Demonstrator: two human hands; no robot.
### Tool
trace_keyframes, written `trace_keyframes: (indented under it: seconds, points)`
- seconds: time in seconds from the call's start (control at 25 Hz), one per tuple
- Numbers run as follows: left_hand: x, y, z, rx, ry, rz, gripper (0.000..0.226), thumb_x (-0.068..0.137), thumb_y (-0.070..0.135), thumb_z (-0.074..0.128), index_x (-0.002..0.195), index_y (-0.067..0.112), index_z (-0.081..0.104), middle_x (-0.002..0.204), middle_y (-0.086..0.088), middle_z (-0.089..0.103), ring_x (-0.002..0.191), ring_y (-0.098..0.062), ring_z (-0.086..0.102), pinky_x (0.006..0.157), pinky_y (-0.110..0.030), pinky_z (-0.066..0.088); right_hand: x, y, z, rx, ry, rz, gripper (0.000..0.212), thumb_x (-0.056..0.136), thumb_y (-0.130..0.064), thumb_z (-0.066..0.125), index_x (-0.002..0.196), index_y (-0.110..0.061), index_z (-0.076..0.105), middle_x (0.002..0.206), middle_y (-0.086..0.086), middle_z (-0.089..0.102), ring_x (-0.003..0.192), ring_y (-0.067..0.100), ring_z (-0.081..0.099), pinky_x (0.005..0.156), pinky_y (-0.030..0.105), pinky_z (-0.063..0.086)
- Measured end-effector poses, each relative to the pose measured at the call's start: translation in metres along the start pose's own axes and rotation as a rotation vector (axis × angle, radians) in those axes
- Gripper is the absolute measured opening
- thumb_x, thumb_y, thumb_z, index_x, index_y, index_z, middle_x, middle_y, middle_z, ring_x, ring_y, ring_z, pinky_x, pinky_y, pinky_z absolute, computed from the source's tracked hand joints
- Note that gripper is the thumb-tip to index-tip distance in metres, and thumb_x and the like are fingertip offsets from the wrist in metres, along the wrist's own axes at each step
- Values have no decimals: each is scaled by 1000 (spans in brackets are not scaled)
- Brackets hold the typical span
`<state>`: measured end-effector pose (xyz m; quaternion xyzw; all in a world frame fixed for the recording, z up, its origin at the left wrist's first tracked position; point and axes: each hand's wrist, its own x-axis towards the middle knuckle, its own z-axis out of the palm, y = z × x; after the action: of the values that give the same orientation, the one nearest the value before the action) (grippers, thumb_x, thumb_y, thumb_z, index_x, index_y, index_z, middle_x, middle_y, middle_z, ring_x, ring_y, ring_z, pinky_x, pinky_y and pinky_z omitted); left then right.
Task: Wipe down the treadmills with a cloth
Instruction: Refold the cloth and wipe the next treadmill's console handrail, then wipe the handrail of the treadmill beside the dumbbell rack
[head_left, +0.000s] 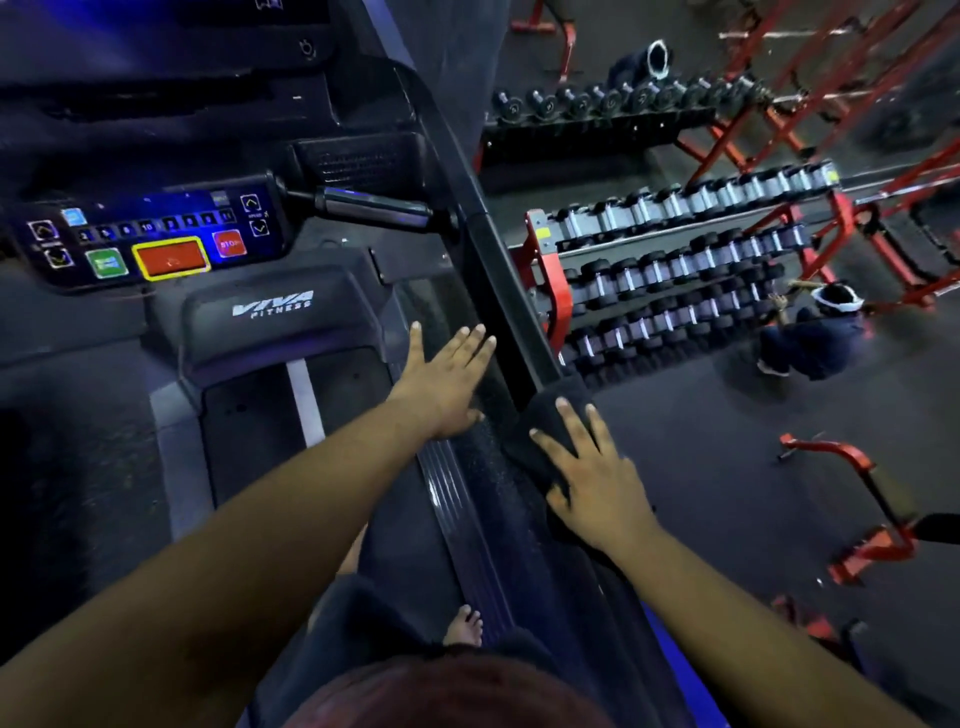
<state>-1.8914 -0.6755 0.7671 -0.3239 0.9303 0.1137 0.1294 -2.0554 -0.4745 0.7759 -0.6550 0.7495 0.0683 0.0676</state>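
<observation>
I stand on a black treadmill (270, 322) marked VIVA FITNESS, with its lit console (150, 241) at the upper left. A dark cloth (540, 415) lies over the treadmill's right side rail (498, 270). My right hand (592, 473) presses flat on the cloth with straight, spread fingers. My left hand (447, 379) rests open beside it, fingers straight, on the inner side of the same rail above the textured foot strip (488, 457). My bare foot (465, 626) shows on the deck below.
Right of the rail stand a red dumbbell rack (675, 270) and a black one (597, 119) behind it. A person in dark clothes crouches (815, 338) by the red rack. Red equipment frames (872, 499) stand on the dark floor at right.
</observation>
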Motion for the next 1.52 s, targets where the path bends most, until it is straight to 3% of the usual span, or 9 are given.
trace_keyframes:
  seconds: [0.16, 0.28, 0.48, 0.64, 0.8, 0.96, 1.12, 1.32, 1.52]
  points:
    - [-26, 40, 18, -51, 14, -58, 101, 90, 54, 56, 156, 20, -13, 166, 1, -15, 153, -15, -9, 112, -71, -11, 40, -5, -9, -8, -25, -19, 65, 87, -34, 60, 146, -37, 36, 165, -7, -17, 152, 34, -9, 97, 64, 44]
    - [-35, 41, 18, -83, 37, -130, 101, 90, 53, 56, 157, 19, -12, 166, 0, -14, 153, -15, -7, 112, -70, -11, 78, -17, -20, -133, -65, 4, 58, 88, -33, 61, 143, -34, 43, 163, -7, -23, 150, 37, -15, 94, 69, 40]
    - [-52, 60, 24, -155, 33, -95, 94, 94, 46, 56, 158, 20, -8, 167, 1, -11, 153, -15, -5, 114, -70, -6, -43, -2, 20, -221, -62, -143, 47, 82, -40, 64, 128, -31, 63, 167, -6, 9, 153, 29, -6, 100, 68, 33]
    - [-46, 75, 29, -210, 49, -23, 84, 99, 39, 51, 158, 22, -5, 167, 2, -11, 153, -15, -5, 114, -70, -5, -49, 12, 16, 87, 34, -13, 68, 85, -35, 61, 147, -49, 35, 167, -6, 0, 153, 29, 6, 78, 45, 55]
    - [-49, 80, 39, -249, 28, -4, 77, 101, 37, 46, 158, 25, -5, 167, 1, -10, 154, -17, -3, 114, -71, -4, -27, 1, 7, 192, 18, 140, 80, 93, -38, 59, 152, -53, 7, 166, -4, -3, 146, 31, 22, 83, 47, 55]
    - [-56, 95, 36, -176, -4, 77, 76, 103, 31, 45, 157, 32, -8, 166, -2, -13, 154, -20, -5, 113, -73, -4, -109, 1, 34, 216, 60, 237, 80, 95, -40, 57, 154, -50, 3, 165, 2, 6, 141, 32, 29, 87, 54, 55]
    - [-55, 103, 33, -111, -11, 88, 85, 98, 14, 49, 156, 35, -9, 166, -2, -14, 154, -20, -6, 112, -73, -3, -74, 2, 22, 187, 62, 278, 77, 96, -50, 51, 153, -50, 0, 164, 7, 11, 137, 35, 34, 87, 54, 55]
    - [-63, 115, 40, -134, -35, 24, 80, 100, 23, 47, 156, 36, -8, 166, 0, -13, 154, -20, -4, 114, -71, -3, -93, 0, 35, 99, 86, 243, 74, 98, -45, 49, 154, -46, 1, 162, 13, 15, 127, 37, 42, 82, 54, 56]
    - [-97, 171, 58, -468, -91, -126, 66, 101, 38, 43, 158, 26, 11, 165, -4, 19, 149, -25, 26, 120, -60, 13, -150, 21, 41, 133, 52, 172, 75, 98, -29, 54, 153, -49, 7, 161, 10, 21, 124, 33, 44, 75, 46, 58]
